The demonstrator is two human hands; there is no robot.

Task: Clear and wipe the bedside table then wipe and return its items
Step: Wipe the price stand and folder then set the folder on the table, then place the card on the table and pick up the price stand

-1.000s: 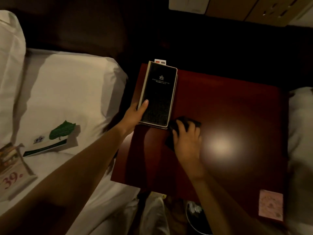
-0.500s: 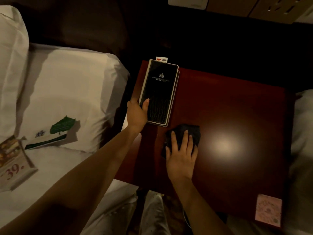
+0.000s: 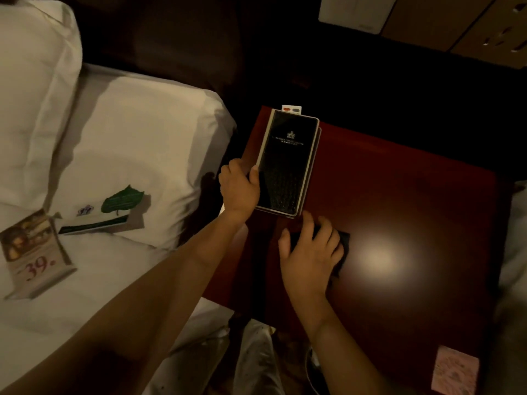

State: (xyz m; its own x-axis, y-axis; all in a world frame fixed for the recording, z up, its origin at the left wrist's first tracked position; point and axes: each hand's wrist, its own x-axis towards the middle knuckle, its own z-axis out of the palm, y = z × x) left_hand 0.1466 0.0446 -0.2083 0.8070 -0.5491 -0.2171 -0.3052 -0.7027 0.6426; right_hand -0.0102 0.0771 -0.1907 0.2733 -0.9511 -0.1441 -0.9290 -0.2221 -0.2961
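Table (image 3: pixel 399 195): dark red, glossy, lamp glare right of centre; black folder (image 3: pixel 288 163) at its far left corner, small card (image 3: pixel 291 109) showing from under the far edge; left hand (image 3: pixel 241 189) grasping the folder's near left edge, thumb on the cover; right hand (image 3: pixel 309 252) spread flat on a dark cloth (image 3: pixel 343 246) just before the folder; pink card (image 3: pixel 454 372) at the near right corner; leaf card (image 3: pixel 114 209) and menu stand (image 3: pixel 34 252) on the bed (image 3: pixel 128 138), left.

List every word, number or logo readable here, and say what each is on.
"39." in red: food card on the bed.
Black folder: crown logo, line beneath too small to read.
Green leaf card: crest, text unreadable.
Pink card on the table: print blurred.
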